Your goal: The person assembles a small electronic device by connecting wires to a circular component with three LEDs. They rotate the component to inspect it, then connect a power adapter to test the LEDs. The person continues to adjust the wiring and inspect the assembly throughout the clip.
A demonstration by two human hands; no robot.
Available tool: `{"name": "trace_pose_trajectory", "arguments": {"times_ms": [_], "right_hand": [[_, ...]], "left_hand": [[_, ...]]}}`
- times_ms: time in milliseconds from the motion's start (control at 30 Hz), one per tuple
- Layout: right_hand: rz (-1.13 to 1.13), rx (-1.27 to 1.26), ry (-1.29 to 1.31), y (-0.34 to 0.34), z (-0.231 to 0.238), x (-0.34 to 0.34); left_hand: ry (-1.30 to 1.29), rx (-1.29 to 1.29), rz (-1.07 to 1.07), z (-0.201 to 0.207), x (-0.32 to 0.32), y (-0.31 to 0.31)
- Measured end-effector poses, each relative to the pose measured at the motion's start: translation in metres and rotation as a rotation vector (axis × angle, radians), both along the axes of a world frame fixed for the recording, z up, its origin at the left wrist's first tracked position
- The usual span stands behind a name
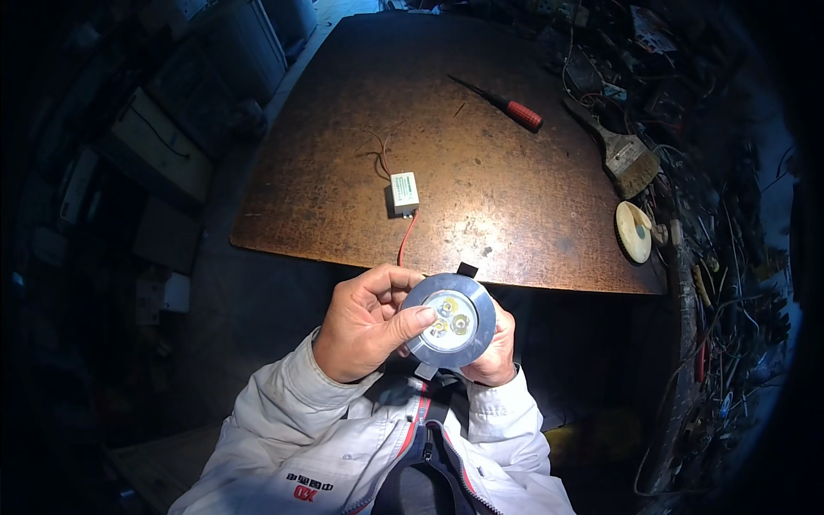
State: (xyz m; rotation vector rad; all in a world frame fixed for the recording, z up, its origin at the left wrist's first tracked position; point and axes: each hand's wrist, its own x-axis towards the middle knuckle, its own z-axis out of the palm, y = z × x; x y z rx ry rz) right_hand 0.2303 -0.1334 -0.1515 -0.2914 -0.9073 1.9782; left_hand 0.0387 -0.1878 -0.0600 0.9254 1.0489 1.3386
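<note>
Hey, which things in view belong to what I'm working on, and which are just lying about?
Belongs:
round lamp, held in your left hand and right hand
small white box, apparently linked by its red wire

Seemingly just lying about:
red-handled tool
flat brush
round cream object

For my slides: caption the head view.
Left hand and right hand hold a round lamp before a brown table.

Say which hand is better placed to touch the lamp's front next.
Probably the left hand: its thumb lies over the front of the lamp, while the right hand is mostly hidden behind it.
</note>
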Motion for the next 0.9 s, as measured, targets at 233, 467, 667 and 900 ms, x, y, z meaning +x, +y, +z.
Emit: {"name": "trace_pose_trajectory", "arguments": {"times_ms": [233, 467, 667, 900], "right_hand": [[-0.045, 0.008, -0.017, -0.002, -0.007, -0.003], [-0.060, 0.018, 0.044, -0.001, -0.006, -0.004], [-0.113, 0.036, 0.065, -0.002, -0.005, -0.005], [-0.234, 0.160, -0.026, -0.006, 0.030, -0.017]], "left_hand": [[0.062, 0.053, 0.047, 0.007, 0.002, 0.001], [0.106, 0.081, 0.042, 0.005, 0.001, 0.000], [0.759, 0.492, 0.128, 0.004, -0.009, 0.002], [1.028, 0.656, 0.048, 0.022, -0.002, 0.001]]}}
